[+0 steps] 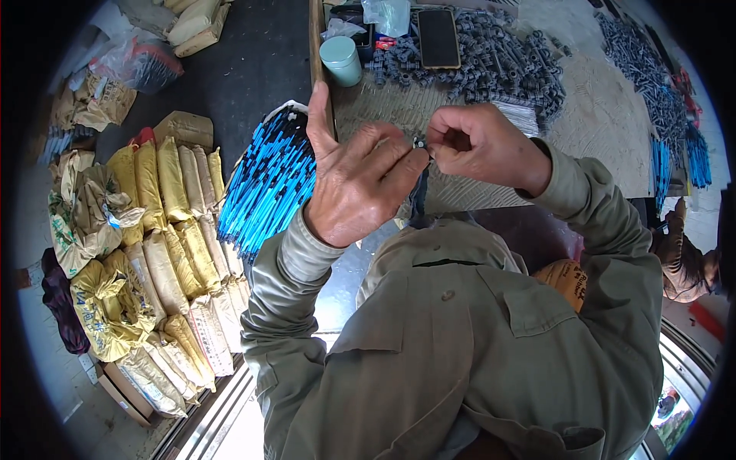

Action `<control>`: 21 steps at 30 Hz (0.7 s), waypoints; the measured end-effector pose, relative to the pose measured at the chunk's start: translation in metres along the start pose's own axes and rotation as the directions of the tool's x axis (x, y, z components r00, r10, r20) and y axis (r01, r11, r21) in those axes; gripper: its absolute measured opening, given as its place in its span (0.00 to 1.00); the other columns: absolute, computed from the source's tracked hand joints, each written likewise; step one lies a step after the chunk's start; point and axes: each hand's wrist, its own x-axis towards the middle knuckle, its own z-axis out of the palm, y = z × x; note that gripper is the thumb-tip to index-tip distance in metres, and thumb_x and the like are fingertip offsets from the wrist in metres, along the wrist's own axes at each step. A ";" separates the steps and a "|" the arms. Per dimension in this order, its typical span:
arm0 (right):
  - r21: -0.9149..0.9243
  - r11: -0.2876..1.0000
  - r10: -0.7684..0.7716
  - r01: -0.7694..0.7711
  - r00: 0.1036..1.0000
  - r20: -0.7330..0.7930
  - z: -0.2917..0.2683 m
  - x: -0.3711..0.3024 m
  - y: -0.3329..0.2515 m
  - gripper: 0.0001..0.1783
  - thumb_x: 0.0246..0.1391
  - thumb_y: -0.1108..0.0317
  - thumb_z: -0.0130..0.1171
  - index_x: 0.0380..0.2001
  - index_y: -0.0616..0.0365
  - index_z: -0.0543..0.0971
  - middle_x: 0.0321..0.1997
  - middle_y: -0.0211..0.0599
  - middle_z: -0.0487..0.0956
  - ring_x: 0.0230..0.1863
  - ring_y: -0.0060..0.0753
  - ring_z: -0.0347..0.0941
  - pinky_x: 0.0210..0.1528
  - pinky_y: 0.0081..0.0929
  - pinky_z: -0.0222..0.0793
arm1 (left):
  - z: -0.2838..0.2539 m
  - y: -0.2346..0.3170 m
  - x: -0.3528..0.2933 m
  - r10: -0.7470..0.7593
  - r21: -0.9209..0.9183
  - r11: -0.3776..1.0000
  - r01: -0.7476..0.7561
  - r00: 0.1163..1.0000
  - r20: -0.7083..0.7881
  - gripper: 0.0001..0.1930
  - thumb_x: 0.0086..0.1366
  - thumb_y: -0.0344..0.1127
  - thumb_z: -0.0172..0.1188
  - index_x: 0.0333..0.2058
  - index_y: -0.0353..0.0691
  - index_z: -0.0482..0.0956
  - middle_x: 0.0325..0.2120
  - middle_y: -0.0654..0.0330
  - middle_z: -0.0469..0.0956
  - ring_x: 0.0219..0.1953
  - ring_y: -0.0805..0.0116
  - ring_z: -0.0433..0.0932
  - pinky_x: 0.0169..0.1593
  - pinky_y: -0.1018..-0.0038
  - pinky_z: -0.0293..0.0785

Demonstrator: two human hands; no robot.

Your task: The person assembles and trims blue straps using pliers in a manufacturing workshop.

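Above the front edge of the work table [475, 184], my two hands meet. My left hand [356, 180] has its index finger raised and its other fingers curled in a pinch round a small dark part [418, 142] with a pale tip. Below that hand a dark, narrow length [418, 192] hangs down; whether it belongs to the part is unclear. My right hand [483, 146] is closed, thumb and index fingertip pressed together right beside the part. Whatever those fingertips grip is too small to make out. Just beyond lies a bundle of thin silvery rods [515, 117].
A heap of grey plastic fittings [506, 61] covers the table's back, with a phone [438, 38] and a pale green tin [341, 61]. Blue rods with black ends [268, 184] stand bundled at left, near stacked yellow and tan packets [165, 253]. Another person's hand [678, 253] shows far right.
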 end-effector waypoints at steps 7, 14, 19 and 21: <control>0.089 0.992 0.074 -0.089 0.986 0.150 -0.009 0.000 -0.001 0.04 0.46 0.77 0.56 0.28 0.63 0.74 0.22 0.23 0.71 0.23 0.09 0.63 0.25 0.14 0.60 | 0.001 0.000 0.004 0.094 0.044 0.995 -0.094 0.996 0.002 0.09 0.43 0.30 0.68 0.28 0.45 0.82 0.23 0.69 0.76 0.34 0.73 0.77 0.62 0.37 0.38; 0.216 0.973 0.067 -0.083 0.994 0.083 -0.006 -0.001 0.001 0.03 0.50 0.76 0.58 0.29 0.63 0.74 0.23 0.22 0.71 0.24 0.09 0.63 0.24 0.13 0.60 | 0.006 -0.006 0.007 0.097 0.046 0.994 -0.094 0.994 -0.045 0.07 0.43 0.29 0.66 0.25 0.42 0.80 0.22 0.67 0.74 0.32 0.72 0.76 0.61 0.34 0.39; 0.025 0.994 -0.095 0.105 0.960 -0.263 0.011 -0.019 -0.009 0.04 0.50 0.77 0.60 0.29 0.63 0.75 0.25 0.25 0.73 0.24 0.09 0.65 0.23 0.13 0.61 | 0.015 -0.006 0.002 -0.066 -0.022 0.998 0.064 0.987 -0.143 0.06 0.47 0.30 0.65 0.26 0.41 0.79 0.21 0.66 0.73 0.31 0.70 0.76 0.61 0.36 0.41; -0.004 0.994 -0.106 0.110 0.943 -0.317 0.019 -0.022 -0.007 0.04 0.50 0.78 0.61 0.29 0.63 0.75 0.26 0.26 0.73 0.25 0.10 0.65 0.24 0.13 0.61 | 0.016 -0.002 0.001 -0.091 -0.025 0.996 0.088 0.984 -0.152 0.06 0.48 0.30 0.65 0.26 0.41 0.78 0.21 0.65 0.73 0.31 0.70 0.76 0.61 0.37 0.42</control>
